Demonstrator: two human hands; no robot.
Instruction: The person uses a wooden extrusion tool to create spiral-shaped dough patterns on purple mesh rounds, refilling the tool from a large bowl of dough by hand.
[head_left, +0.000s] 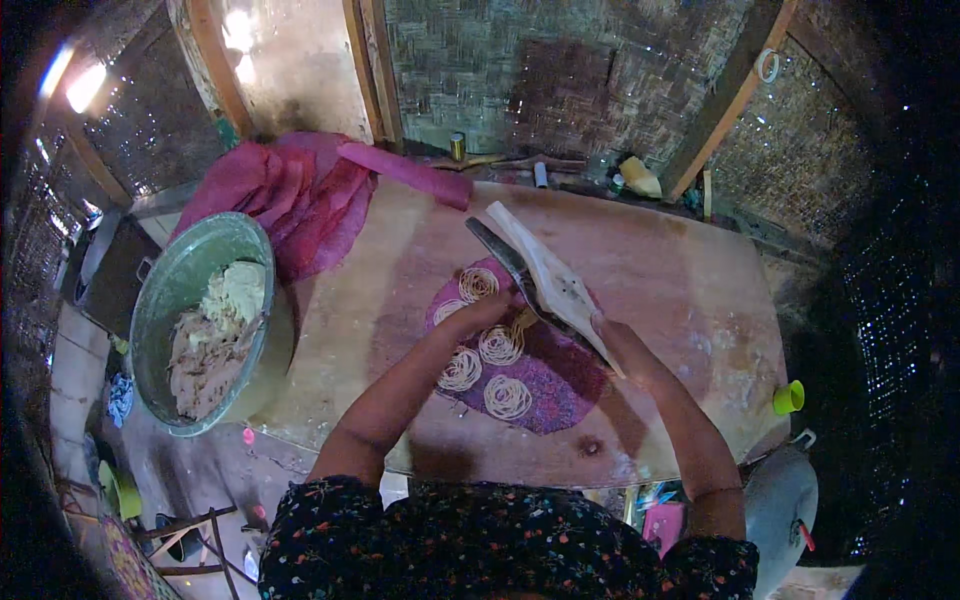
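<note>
My right hand (621, 343) grips the near end of a pale wooden paddle-shaped press (551, 274). A dark long bar (499, 247) lies along the press's left side. My left hand (487, 311) reaches in beside the bar; its fingers are partly hidden, so I cannot tell what they hold. Below the tool, a purple patterned mat (559, 397) bears several flat coils of pale dough strands, among them one coil (508, 397) at the near edge and another (478, 284) at the far edge. Some loose strands (521, 330) show near my left fingers.
A large green tub (142, 352) with dough (214, 352) stands on the left of the wooden table (675, 262). Behind it lie pink-red cloth (315, 202) and a pink roll (412, 176). A lime-green cup (788, 397) sits at the right edge, above a large metal pot (784, 495).
</note>
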